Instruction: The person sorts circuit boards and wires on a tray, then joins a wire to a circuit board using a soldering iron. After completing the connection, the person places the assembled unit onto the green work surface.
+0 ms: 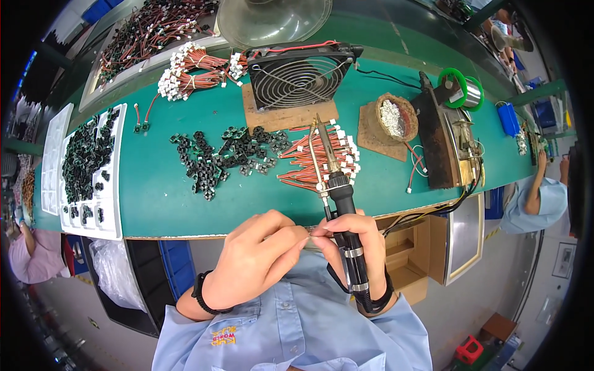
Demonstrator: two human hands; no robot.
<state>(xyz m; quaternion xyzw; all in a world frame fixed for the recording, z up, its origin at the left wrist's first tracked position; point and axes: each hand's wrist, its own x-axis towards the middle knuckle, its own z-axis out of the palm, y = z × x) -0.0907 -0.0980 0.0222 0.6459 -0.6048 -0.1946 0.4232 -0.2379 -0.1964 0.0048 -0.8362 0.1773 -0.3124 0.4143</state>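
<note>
My right hand (370,244) is wrapped round a black soldering iron (341,196) with a thin metal feed tube along its side. Its tip points away from me, over a bundle of red-and-black wire leads with white connectors (303,168). Close beside it, my left hand (260,255) is closed, thumb and fingers pinched together. The fingertips of both hands meet near the table's front edge; whatever is between them is too small to make out. Farther off on the green table (148,204) lies a loose pile of small black parts with green boards (207,164).
A black fan (301,80) stands on a wooden board at the back. To the right are a bowl of white pieces (393,119), a solder spool (472,94) and a metal stand (439,139). White trays (114,216) with black parts sit left. Co-workers are at both sides.
</note>
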